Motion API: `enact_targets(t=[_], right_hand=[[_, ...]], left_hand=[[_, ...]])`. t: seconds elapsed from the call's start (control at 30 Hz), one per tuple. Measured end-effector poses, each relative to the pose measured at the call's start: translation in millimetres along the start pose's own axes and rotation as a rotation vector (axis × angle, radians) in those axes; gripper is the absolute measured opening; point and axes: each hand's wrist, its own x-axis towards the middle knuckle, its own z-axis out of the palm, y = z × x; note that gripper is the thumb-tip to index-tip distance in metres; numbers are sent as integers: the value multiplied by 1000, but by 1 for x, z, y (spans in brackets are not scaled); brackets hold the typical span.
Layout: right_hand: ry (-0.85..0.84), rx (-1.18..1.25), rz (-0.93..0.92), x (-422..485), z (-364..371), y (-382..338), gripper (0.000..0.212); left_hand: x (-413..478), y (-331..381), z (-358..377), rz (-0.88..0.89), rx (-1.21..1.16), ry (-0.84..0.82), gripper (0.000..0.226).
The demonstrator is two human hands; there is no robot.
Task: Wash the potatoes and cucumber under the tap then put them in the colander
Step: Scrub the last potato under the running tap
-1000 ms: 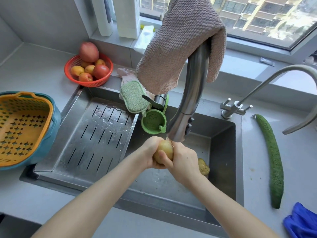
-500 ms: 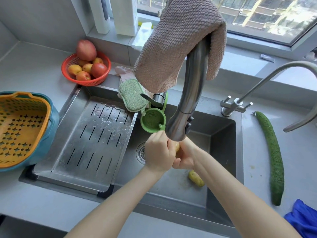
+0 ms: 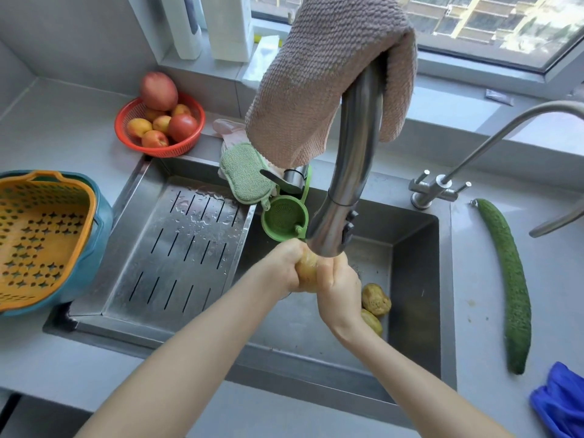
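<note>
Both hands clasp one yellow potato (image 3: pixel 307 269) right under the steel tap head (image 3: pixel 328 235), over the sink. My left hand (image 3: pixel 279 267) wraps its left side and my right hand (image 3: pixel 338 286) its right side. Two more potatoes lie on the sink floor to the right: one (image 3: pixel 376 299) and, nearer me, another (image 3: pixel 372 321) partly behind my right forearm. The long green cucumber (image 3: pixel 508 279) rests on the counter right of the sink. The orange colander (image 3: pixel 38 238), set in a teal bowl, stands empty at the far left.
A slotted steel drain tray (image 3: pixel 177 248) covers the sink's left half. A green strainer cup (image 3: pixel 284 221) and green sponge (image 3: pixel 245 177) hang near the tap base. A brown towel (image 3: pixel 322 74) drapes the tap. Red fruit basket (image 3: pixel 159 126) back left; second faucet (image 3: pixel 442 188) and blue cloth (image 3: pixel 561 403) right.
My hands have kept rubbing and turning the potato under the tap, shifting slightly. The view moved, so two potatoes on the sink floor show now instead of one.
</note>
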Motion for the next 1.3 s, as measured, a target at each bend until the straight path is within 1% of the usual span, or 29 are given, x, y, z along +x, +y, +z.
enact_targets(t=[0.07,0.13,0.17,0.2,0.27,0.3,0.37,0.4,0.5,0.53,0.6,0.7,0.73,0.8,0.87,0.93,1.0,1.07,1.13,1.23,1.3], right_hand=[[1,40,-71,1,-5,4,63],[-22,59,-133,2,-10,8,61],[-51,32,-177,2,-13,9,59],[-75,-11,-244,0,-16,10,52],[-85,-109,-398,-4,-21,15,30],[-103,-134,-433,-6,-23,18,25],[-178,-79,-473,-7,-27,22,30],[-220,-8,-435,-7,-29,23,32],[-313,304,-93,-7,-29,18,26],[-306,343,-33,-7,-28,16,26],[-276,337,-13,-7,-23,12,30],[-183,327,-32,-5,-13,3,23],[-130,320,-22,-2,-10,2,24],[-28,356,55,5,-6,-2,30],[0,403,149,12,-3,-3,29],[-51,402,167,10,-3,-4,18],[-160,396,134,4,-6,-5,10],[-245,410,142,1,-11,-5,20],[-248,495,211,6,-15,-8,30],[-271,636,274,12,-21,-14,25],[-278,688,283,14,-22,-17,34]], left_hand=[[-4,-1,-7,-89,36,-131,38],[-12,-4,-13,-93,77,-200,33],[-16,-5,-17,-88,105,-227,33],[-20,-7,-19,-82,131,-240,33],[-24,-8,-26,-67,149,-230,32],[-24,-9,-30,-59,166,-214,29],[-22,-13,-37,-18,190,-159,24],[-21,-16,-39,5,179,-131,24],[-13,-27,-37,93,84,-58,31],[-12,-29,-34,125,48,-34,34],[-9,-32,-28,224,9,14,37],[-8,-38,-15,394,-12,128,25],[-8,-41,-11,434,-13,164,22],[-10,-46,-4,493,16,219,23],[-11,-48,0,529,39,258,27],[-13,-43,1,534,9,291,29],[-14,-36,0,521,-39,328,31],[-14,-33,-2,526,-30,345,31],[-14,-32,-2,550,26,344,29],[-12,-30,-3,590,95,337,18],[-11,-29,-3,630,122,342,14]])
